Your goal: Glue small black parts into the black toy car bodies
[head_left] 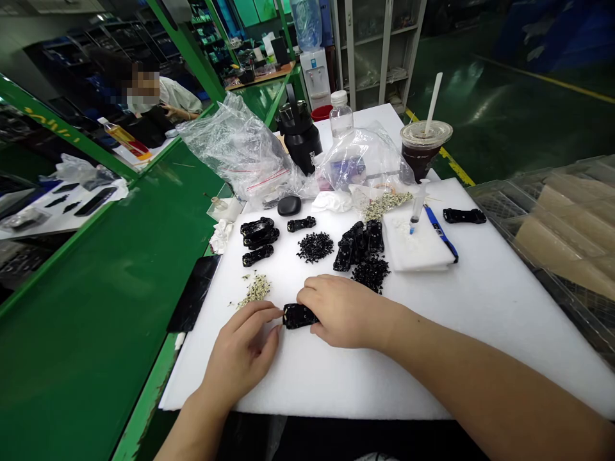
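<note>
A glossy black plastic part (296, 316), long and narrow like a toy car base, lies on the white foam board in front of me. My right hand (343, 312) grips its right end, the fingers and palm hiding that side. At the left end, the curled fingertips and thumb of my left hand (246, 342) close in on the part. Any small piece between them is too small to make out. Just beyond my left hand is a scatter of small pale pieces (257, 288). Piles of tiny black pieces (315, 246) lie farther back.
More black parts sit at the left (259, 232), in a central heap (353, 246) and at the right (464, 216). A syringe (418, 205) stands on a white pad (418, 250). Plastic bags (245, 153), a black bottle (300, 137) and a lidded drink cup (423, 150) line the back.
</note>
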Tool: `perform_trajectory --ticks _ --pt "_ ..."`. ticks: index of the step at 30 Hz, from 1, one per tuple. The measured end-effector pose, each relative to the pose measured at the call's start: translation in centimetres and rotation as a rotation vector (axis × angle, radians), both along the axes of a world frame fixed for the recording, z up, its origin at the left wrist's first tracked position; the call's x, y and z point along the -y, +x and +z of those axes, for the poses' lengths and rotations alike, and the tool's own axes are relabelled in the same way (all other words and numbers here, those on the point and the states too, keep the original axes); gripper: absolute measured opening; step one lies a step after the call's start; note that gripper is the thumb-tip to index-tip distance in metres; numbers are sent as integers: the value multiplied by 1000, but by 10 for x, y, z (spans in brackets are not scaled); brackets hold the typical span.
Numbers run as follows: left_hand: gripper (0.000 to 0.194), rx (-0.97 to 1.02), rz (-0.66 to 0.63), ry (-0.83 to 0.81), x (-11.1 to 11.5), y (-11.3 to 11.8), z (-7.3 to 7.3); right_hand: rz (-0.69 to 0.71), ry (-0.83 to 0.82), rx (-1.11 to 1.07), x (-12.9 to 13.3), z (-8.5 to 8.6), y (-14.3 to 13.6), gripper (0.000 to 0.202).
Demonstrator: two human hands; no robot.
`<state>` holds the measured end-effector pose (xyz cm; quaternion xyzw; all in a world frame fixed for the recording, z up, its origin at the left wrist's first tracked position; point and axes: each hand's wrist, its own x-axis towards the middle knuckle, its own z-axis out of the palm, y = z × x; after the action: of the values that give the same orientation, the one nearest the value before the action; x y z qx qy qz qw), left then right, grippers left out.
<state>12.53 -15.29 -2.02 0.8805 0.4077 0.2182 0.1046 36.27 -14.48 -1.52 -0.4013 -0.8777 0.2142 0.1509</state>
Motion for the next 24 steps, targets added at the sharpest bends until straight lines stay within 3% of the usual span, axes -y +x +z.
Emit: perform_trajectory --ticks 13,24 --pt "24 -7 -64 28 0 -6 -8 -6 -2 9 1 1 -1 13" --pt "26 81 59 -118 -2 -5 1 -7 -20 -6 0 1 0 17"
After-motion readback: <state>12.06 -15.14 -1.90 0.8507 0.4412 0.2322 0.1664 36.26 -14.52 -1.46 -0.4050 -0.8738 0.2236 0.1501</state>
